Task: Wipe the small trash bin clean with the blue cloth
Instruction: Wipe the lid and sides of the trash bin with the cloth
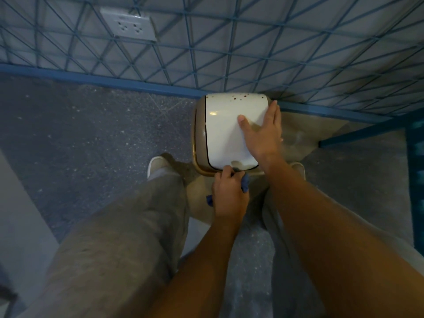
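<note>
Speckled dark grey flooring is seen at the foot of a wall marked with a blue diamond lattice; the small trash bin is stood on it, close against the blue skirting.

The left hand is clenched around the blue cloth, which is bunched in the fist so that only two tufts are shown, one at each side of the hand. The fist is pressed to the near edge of the bin, just below the finger notch of the white lid.

The right hand is laid flat and spread on the right part of the lid, thumb on the white surface, fingers reaching toward the far right corner; nothing is gripped by it.

Brown specks are noted along the far edge of the lid (the remainder appears glossy). A tan body and rim are visible at the left side.

Grey trouser legs and a pale shoe are recorded left of the bin. A white socket plate is fixed on the wall at upper left.
</note>
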